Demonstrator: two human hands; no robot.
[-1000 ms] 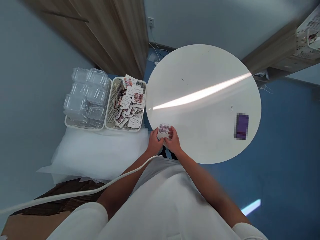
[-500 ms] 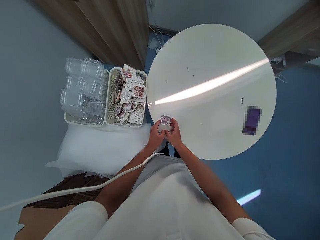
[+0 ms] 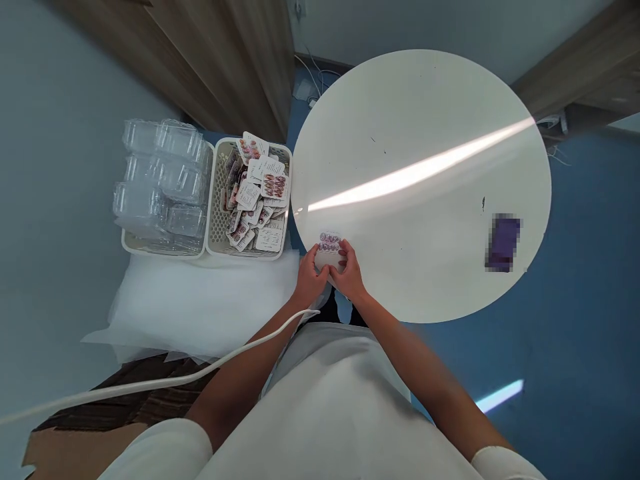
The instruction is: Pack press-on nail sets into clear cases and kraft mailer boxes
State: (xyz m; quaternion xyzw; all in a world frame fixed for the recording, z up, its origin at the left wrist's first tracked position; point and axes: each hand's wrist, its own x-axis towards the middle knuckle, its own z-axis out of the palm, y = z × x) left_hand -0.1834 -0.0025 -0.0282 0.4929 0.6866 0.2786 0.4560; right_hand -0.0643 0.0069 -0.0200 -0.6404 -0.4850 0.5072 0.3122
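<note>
Between my two hands, at the near left edge of the round table, is a card of press-on nails [image 3: 329, 243] with two rows of purplish, glittery nails on a pale backing. My left hand [image 3: 309, 276] grips the card's left side, thumb toward its lower edge. On the opposite side my right hand [image 3: 349, 274] has its fingers along the edge and its thumb near the other thumb. The thumbs cover part of the lower edge. Whether the card touches the table top I cannot tell.
A white basket [image 3: 215, 227] full of similar nail cards stands left of the round white table [image 3: 425, 267]. Beside it another basket [image 3: 131, 244] holds stacked clear plastic boxes [image 3: 175, 160]. White sheeting [image 3: 200, 300] lies below them. A blurred purple object [image 3: 503, 242] rests at the table's right.
The view has shifted slightly, so the baskets and hands appear a little lower and further left. Both hands keep the same hold on the card.
</note>
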